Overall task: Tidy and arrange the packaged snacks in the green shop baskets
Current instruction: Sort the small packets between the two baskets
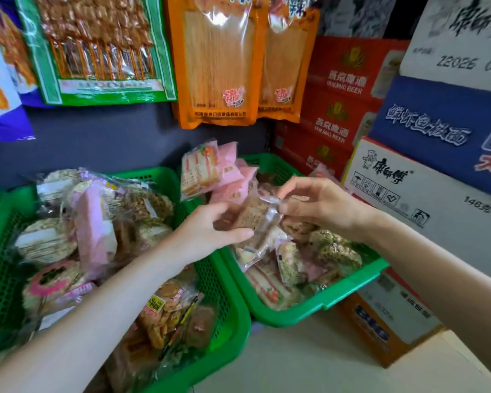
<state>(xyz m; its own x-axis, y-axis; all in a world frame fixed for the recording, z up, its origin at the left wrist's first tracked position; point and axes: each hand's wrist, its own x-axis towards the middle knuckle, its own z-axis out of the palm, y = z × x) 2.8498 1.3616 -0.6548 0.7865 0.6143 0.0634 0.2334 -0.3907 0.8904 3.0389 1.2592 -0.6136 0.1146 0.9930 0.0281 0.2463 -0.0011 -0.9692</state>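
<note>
Two green shop baskets stand side by side, the left basket (233,330) and the right basket (349,287), both heaped with packaged snacks. Over the right basket both hands hold one clear-wrapped brown snack pack (255,219). My left hand (210,231) grips its lower left side, thumb under it. My right hand (321,205) pinches the crinkled top end of the wrapper. Pink sandwich-cake packs (207,171) stand upright at the back of the right basket. Round rice-cake packs (46,242) and a pink pack (92,222) fill the left basket.
Hanging orange (219,66) and green snack bags (97,49) cover the wall above. Red beer cartons (340,109) and stacked noodle cartons (425,194) crowd the right side. An orange carton (386,327) sits beside the right basket. Pale floor (295,361) lies in front.
</note>
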